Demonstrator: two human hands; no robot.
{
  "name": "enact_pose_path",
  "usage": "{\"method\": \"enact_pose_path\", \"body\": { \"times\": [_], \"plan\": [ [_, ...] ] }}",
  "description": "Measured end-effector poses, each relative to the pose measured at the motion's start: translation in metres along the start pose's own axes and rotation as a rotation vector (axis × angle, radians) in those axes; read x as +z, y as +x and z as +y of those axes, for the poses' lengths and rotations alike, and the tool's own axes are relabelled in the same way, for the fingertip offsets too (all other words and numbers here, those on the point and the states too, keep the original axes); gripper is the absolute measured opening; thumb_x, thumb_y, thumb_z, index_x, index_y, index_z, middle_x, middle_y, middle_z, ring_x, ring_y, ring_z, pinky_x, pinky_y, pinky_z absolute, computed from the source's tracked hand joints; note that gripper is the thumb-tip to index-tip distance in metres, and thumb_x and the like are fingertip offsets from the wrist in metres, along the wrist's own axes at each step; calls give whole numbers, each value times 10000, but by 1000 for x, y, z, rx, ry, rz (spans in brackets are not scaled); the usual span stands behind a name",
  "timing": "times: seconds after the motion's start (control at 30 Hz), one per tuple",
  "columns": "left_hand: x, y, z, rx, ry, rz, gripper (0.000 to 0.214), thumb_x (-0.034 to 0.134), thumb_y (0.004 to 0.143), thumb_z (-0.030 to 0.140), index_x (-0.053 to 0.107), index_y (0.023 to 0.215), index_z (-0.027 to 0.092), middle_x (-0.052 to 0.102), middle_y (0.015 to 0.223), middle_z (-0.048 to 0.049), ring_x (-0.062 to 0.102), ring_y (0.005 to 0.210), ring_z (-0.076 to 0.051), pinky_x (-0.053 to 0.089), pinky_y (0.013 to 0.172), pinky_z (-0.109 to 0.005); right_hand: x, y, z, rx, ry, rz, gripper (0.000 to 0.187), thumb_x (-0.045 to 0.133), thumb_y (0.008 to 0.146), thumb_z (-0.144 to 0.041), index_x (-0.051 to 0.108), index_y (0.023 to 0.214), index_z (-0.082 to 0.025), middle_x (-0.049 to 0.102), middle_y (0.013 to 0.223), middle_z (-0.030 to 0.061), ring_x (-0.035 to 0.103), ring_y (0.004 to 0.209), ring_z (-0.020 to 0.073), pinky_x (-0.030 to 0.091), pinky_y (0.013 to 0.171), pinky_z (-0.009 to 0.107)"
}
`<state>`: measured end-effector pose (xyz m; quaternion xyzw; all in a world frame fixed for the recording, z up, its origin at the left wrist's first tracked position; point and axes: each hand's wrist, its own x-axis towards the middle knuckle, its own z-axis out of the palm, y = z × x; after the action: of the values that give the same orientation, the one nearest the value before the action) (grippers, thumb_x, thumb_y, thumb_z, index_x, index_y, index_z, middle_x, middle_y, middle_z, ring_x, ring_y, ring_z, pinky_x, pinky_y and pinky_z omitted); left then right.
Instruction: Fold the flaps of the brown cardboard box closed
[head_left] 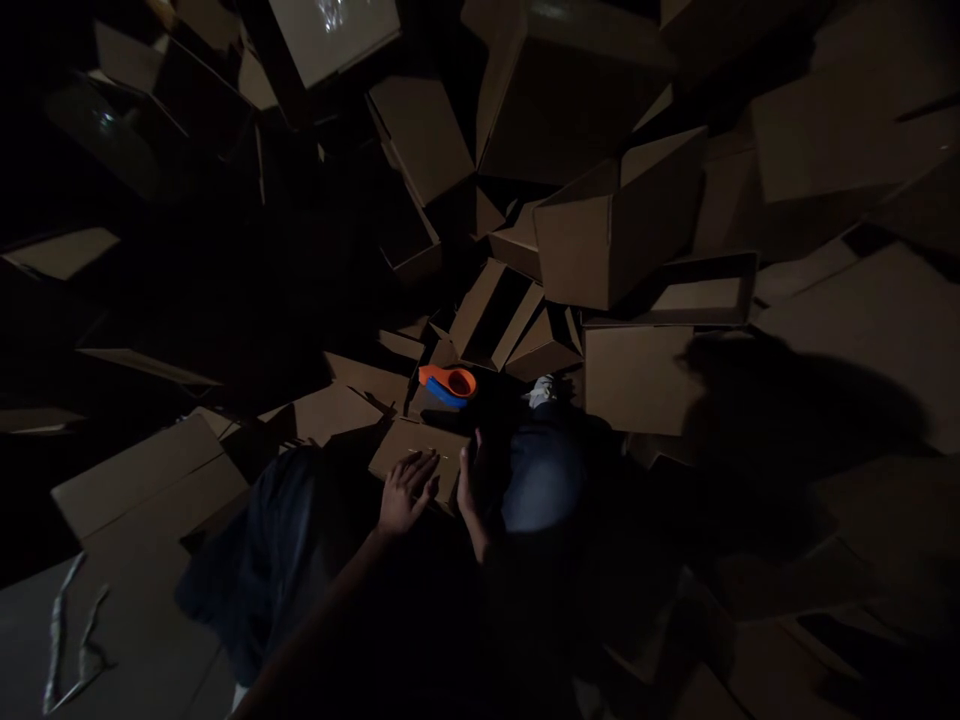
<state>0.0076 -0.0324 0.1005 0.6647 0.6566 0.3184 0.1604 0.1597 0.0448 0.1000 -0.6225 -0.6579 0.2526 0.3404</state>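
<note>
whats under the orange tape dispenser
The orange tape dispenser rests on flattened cardboard just beyond the left hand. What lies beneath that cardboard is covered and too dark to tell.

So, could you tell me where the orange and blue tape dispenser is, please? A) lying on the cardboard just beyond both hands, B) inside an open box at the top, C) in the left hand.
A: the tape dispenser lies on cardboard beyond the small cardboard box, which the left hand and right hand touch.

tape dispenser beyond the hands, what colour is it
Orange with a blue part beneath, seen in the head view: the tape dispenser lies among cardboard boxes.
</note>
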Motion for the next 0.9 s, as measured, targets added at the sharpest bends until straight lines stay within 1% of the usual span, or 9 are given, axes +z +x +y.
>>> {"method": "enact_pose_path", "body": {
  "times": [0.13, 0.27, 0.37, 0.47, 0.57, 0.63, 0.7, 0.77, 0.9],
  "plan": [
    [-3, 0, -1, 33, 23, -60, 473, 396, 1024, 372, 545, 1459, 260, 575, 1464, -46, 464, 1379, -239, 388, 1100, -400, -4, 8, -11, 24, 100, -33, 607, 460, 954, -568, 545, 1419, -188, 549, 1444, 125, 509, 1314, 253, 355, 1147, 429],
    [-6, 7, -8, -41, 37, -78, 496, 373, 1022, 406, 532, 1471, 269, 518, 1518, -47, 462, 1385, -242, 362, 1134, -413, 2, 9, -8, 57, 154, -47, 573, 499, 940, -536, 548, 1410, -211, 588, 1393, 110, 532, 1285, 248, 381, 1120, 415],
    [-6, 14, -22, -207, 70, -6, 533, 363, 1010, 422, 506, 1492, 244, 466, 1557, -71, 422, 1423, -256, 315, 1176, -427, 5, 9, -7, 59, 157, -52, 562, 517, 932, -532, 557, 1396, -218, 595, 1378, 116, 533, 1279, 266, 381, 1121, 436],
    [-5, 17, -46, -407, 60, 74, 624, 396, 978, 486, 445, 1526, 192, 406, 1591, -115, 333, 1481, -285, 255, 1216, -452, 4, 8, -9, 54, 164, -82, 556, 508, 937, -526, 550, 1398, -219, 588, 1383, 119, 525, 1289, 274, 386, 1120, 442],
    [-5, 19, -68, -622, -37, 121, 771, 489, 913, 563, 373, 1545, 135, 391, 1584, -177, 303, 1495, -315, 243, 1225, -469, 5, 6, -12, 63, 171, -104, 561, 502, 940, -519, 526, 1414, -219, 571, 1402, 111, 511, 1312, 267, 381, 1129, 436],
    [-6, 22, -75, -711, -85, 122, 875, 564, 853, 598, 333, 1551, 122, 381, 1578, -205, 297, 1496, -338, 252, 1220, -479, 9, 6, -14, 58, 167, -126, 571, 504, 935, -519, 506, 1427, -228, 571, 1399, 101, 512, 1315, 259, 379, 1135, 427],
    [-8, 27, -74, -746, -98, 102, 987, 624, 793, 624, 288, 1559, 100, 361, 1579, -231, 281, 1500, -355, 252, 1218, -486, 15, 6, -15, 44, 169, -151, 570, 502, 927, -503, 492, 1429, -231, 573, 1393, 100, 523, 1305, 247, 399, 1121, 401],
    [-11, 34, -65, -779, -81, 78, 1089, 661, 747, 646, 231, 1569, 76, 322, 1591, -258, 244, 1513, -371, 216, 1225, -522, 22, 5, -17, 34, 194, -179, 562, 490, 924, -480, 480, 1423, -223, 572, 1390, 113, 540, 1285, 236, 437, 1086, 366],
    [-15, 42, -45, -846, -18, 25, 1163, 642, 737, 694, 131, 1584, 81, 232, 1621, -284, 151, 1534, -399, 84, 1197, -668, 31, 3, -27, 9, 306, -220, 568, 521, 902, -451, 474, 1392, -167, 571, 1369, 148, 572, 1233, 240, 472, 1050, 357]
  ]
}}
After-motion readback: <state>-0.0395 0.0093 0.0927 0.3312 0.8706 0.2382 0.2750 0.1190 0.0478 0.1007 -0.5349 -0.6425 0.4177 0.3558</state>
